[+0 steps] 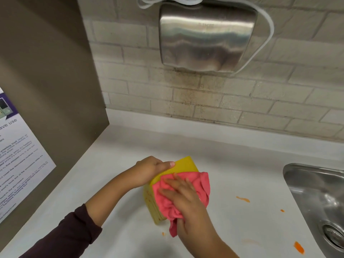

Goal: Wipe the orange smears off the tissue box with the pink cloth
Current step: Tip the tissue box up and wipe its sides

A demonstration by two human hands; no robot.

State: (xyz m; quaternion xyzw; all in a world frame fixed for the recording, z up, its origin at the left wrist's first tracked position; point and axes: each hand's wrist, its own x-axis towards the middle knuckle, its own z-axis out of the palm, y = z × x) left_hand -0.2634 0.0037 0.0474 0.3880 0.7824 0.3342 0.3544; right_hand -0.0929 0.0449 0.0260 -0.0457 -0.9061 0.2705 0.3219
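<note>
Pressing the crumpled pink cloth [201,185] flat onto the top of the yellow cardboard tissue box [184,164] with the right hand [183,197], fingers spread and nearly straight. Steadying the far left edge with the left hand [150,169], fingers curled over it. Sitting mid-way along the white worktop [111,183], long axis pointing away toward the tiled wall [242,101]. Showing faint orange smears [151,203] on the near left side face, just left of and below the cloth, probably calling for wiping down that way, right hand nearer.

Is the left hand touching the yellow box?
Touching. The head view shows the left hand gripping the box at its far edge, with the thumb lying on the yellow top.
</note>
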